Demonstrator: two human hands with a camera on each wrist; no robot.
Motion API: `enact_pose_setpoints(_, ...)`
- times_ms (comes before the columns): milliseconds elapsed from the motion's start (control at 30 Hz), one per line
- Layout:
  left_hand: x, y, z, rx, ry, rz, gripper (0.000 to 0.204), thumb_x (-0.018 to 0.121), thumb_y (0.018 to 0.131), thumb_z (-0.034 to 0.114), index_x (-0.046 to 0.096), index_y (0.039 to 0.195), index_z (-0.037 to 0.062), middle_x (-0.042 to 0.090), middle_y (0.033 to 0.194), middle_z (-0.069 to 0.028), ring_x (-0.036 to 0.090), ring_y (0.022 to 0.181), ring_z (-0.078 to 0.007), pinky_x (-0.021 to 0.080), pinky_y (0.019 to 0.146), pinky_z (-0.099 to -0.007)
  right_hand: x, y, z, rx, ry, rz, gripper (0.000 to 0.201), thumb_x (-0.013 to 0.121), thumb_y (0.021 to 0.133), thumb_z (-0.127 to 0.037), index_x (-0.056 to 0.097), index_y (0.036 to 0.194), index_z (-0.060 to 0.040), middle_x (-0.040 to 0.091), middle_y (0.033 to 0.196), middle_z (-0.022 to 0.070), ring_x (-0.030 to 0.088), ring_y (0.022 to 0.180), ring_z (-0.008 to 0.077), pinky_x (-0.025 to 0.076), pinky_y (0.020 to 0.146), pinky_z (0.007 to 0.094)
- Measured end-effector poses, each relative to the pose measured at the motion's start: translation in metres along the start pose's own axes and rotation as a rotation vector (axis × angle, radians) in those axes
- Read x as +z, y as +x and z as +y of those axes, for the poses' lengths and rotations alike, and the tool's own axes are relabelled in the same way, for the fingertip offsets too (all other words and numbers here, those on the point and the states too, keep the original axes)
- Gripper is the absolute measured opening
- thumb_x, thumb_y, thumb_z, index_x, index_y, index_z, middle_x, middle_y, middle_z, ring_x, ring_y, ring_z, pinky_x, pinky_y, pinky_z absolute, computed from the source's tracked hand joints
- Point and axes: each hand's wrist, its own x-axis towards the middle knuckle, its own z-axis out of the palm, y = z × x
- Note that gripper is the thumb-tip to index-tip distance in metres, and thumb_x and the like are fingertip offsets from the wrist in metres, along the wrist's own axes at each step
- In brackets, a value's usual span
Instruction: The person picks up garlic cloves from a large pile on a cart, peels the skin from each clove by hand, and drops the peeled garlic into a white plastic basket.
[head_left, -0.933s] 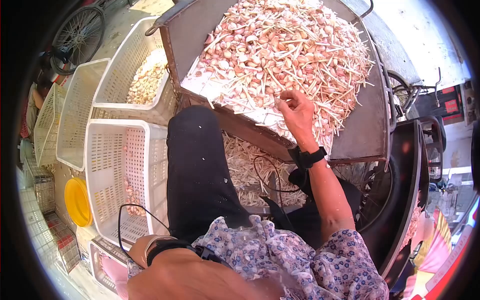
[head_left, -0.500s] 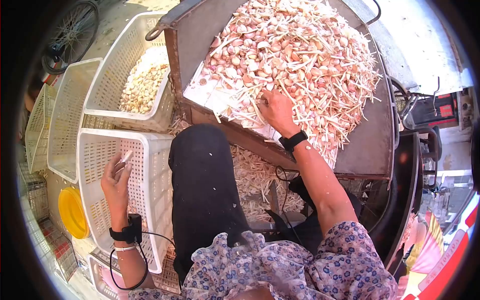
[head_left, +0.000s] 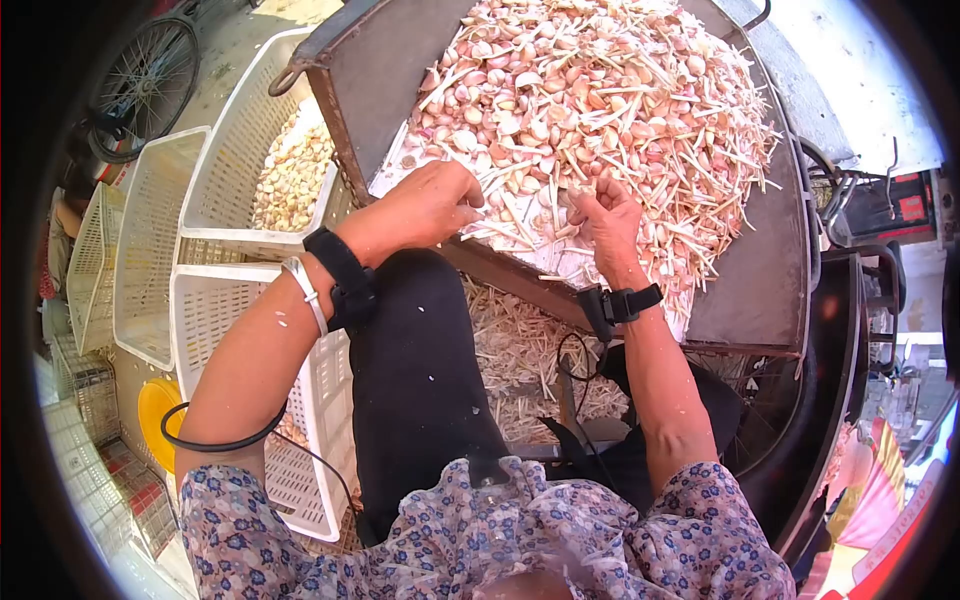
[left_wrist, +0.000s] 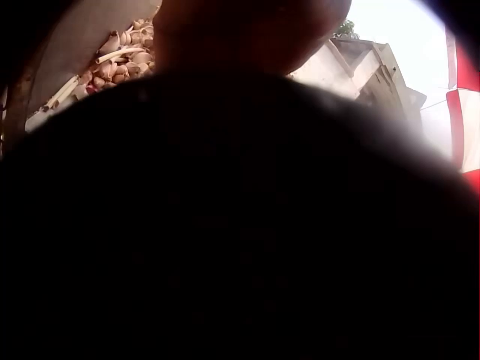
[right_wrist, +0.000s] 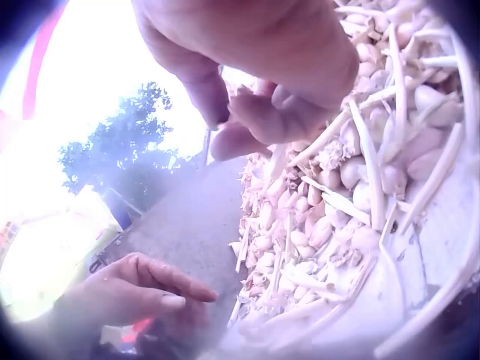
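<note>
A heap of pinkish garlic cloves (head_left: pixel 560 110) with dry stalks lies on the metal cart tray (head_left: pixel 735 300). My left hand (head_left: pixel 425 205) reaches over the tray's near edge, its fingers loosely bent above the pale sheet (head_left: pixel 510 225) by the heap. In the right wrist view the left hand (right_wrist: pixel 142 292) shows thumb and fingers apart, nothing between them. My right hand (head_left: pixel 612 225) is at the front of the heap, thumb and fingertips pinching a small pale piece of garlic, mostly hidden by the fingers. The left wrist view is largely blocked by a dark shape.
A white crate (head_left: pixel 245 130) holding pale cloves (head_left: pixel 295 170) stands left of the cart, with another white crate (head_left: pixel 225 300) nearer my knee. A yellow bowl (head_left: pixel 157 415) sits beyond it. Stalk litter (head_left: pixel 510 345) lies beneath the tray. A black cable (head_left: pixel 330 465) hangs from my left arm.
My left hand was over the nearer crate holding a pale garlic piece half a second ago; it has swung right to the tray without it. My right hand has shifted slightly right along the heap.
</note>
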Motion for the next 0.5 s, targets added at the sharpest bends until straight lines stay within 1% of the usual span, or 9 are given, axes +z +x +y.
enact_pose_setpoints(33, 0.009, 0.014, -0.011, 0.051, 0.074, -0.016, 0.021, 0.062, 0.080, 0.010, 0.065, 0.094, -0.0060, 0.066, 0.081, -0.0177, 0.065, 0.074, -0.0250, 0.049, 0.068, -0.0339, -0.010, -0.005, 0.000, 0.119, 0.305, -0.040, 0.021, 0.069, 0.080, -0.014, 0.056, 0.091, -0.0026, 0.064, 0.079, 0.0064, 0.063, 0.068, 0.0141, 0.041, 0.045, 0.0236)
enact_pose_setpoints(67, 0.013, 0.024, -0.018, 0.102, 0.150, -0.031, 0.021, 0.062, 0.081, 0.009, 0.065, 0.095, -0.0060, 0.066, 0.078, -0.0169, 0.065, 0.072, -0.0239, 0.049, 0.067, -0.0343, -0.011, -0.019, -0.017, 0.170, 0.594, -0.014, 0.014, 0.065, 0.084, -0.010, 0.055, 0.094, -0.0051, 0.064, 0.080, 0.0070, 0.063, 0.068, 0.0145, 0.038, 0.042, 0.0195)
enact_pose_setpoints(100, 0.008, 0.030, -0.010, 0.050, 0.146, -0.104, 0.021, 0.062, 0.081, 0.009, 0.064, 0.095, -0.0062, 0.066, 0.078, -0.0165, 0.065, 0.071, -0.0230, 0.050, 0.066, -0.0341, -0.020, -0.026, -0.012, 0.162, 0.768, -0.024, 0.017, 0.062, 0.085, -0.009, 0.053, 0.099, -0.0042, 0.063, 0.083, 0.0082, 0.062, 0.065, 0.0156, 0.037, 0.043, 0.0199)
enact_pose_setpoints(167, 0.001, 0.044, 0.009, -0.059, 0.133, -0.246, 0.021, 0.061, 0.081, 0.007, 0.064, 0.097, -0.0066, 0.065, 0.076, -0.0158, 0.065, 0.070, -0.0213, 0.051, 0.062, -0.0336, -0.033, -0.047, -0.010, 0.234, 1.002, -0.054, 0.020, 0.061, 0.086, -0.009, 0.050, 0.102, -0.0046, 0.063, 0.084, 0.0104, 0.060, 0.063, 0.0156, 0.038, 0.043, 0.0204)
enact_pose_setpoints(233, 0.007, 0.064, 0.013, -0.345, -0.248, -0.360, 0.025, 0.065, 0.073, 0.006, 0.061, 0.091, -0.0112, 0.064, 0.083, -0.0245, 0.064, 0.083, -0.0317, 0.051, 0.074, -0.0359, -0.037, -0.072, -0.018, 0.294, 1.080, -0.058, 0.022, 0.062, 0.086, -0.009, 0.049, 0.103, -0.0048, 0.063, 0.084, 0.0117, 0.058, 0.060, 0.0152, 0.038, 0.042, 0.0207)
enact_pose_setpoints(267, 0.013, 0.074, 0.009, -0.357, -0.227, -0.388, 0.027, 0.065, 0.072, 0.004, 0.058, 0.092, -0.0126, 0.063, 0.086, -0.0281, 0.064, 0.085, -0.0343, 0.052, 0.074, -0.0367, -0.040, -0.084, -0.022, 0.326, 1.120, -0.061, 0.023, 0.062, 0.086, -0.009, 0.049, 0.104, -0.0049, 0.063, 0.083, 0.0123, 0.057, 0.058, 0.0150, 0.038, 0.041, 0.0209)
enact_pose_setpoints(367, 0.039, 0.088, -0.007, -0.193, 0.318, -0.129, 0.022, 0.064, 0.071, 0.003, 0.057, 0.089, -0.0096, 0.062, 0.088, -0.0290, 0.062, 0.088, -0.0379, 0.051, 0.077, -0.0394, -0.049, -0.115, -0.029, 0.277, 0.978, -0.104, 0.024, 0.063, 0.085, -0.008, 0.049, 0.104, -0.0056, 0.063, 0.082, 0.0138, 0.055, 0.051, 0.0152, 0.037, 0.038, 0.0205)
enact_pose_setpoints(400, 0.043, 0.090, -0.007, -0.205, 0.301, -0.075, 0.020, 0.063, 0.070, 0.003, 0.056, 0.085, -0.0074, 0.061, 0.091, -0.0298, 0.061, 0.091, -0.0405, 0.049, 0.079, -0.0417, -0.051, -0.122, -0.033, 0.264, 0.893, -0.059, 0.022, 0.065, 0.083, -0.006, 0.051, 0.100, -0.0053, 0.063, 0.075, 0.0111, 0.050, 0.044, 0.0114, 0.034, 0.036, 0.0188)
enact_pose_setpoints(500, 0.061, 0.094, -0.018, -0.284, 0.266, 0.001, 0.026, 0.064, 0.068, 0.005, 0.054, 0.090, -0.0076, 0.061, 0.092, -0.0291, 0.061, 0.091, -0.0403, 0.049, 0.080, -0.0418, -0.066, -0.133, -0.030, 0.212, 0.638, -0.018, 0.018, 0.068, 0.080, -0.004, 0.055, 0.092, -0.0050, 0.063, 0.069, 0.0083, 0.048, 0.042, 0.0067, 0.033, 0.036, 0.0172)
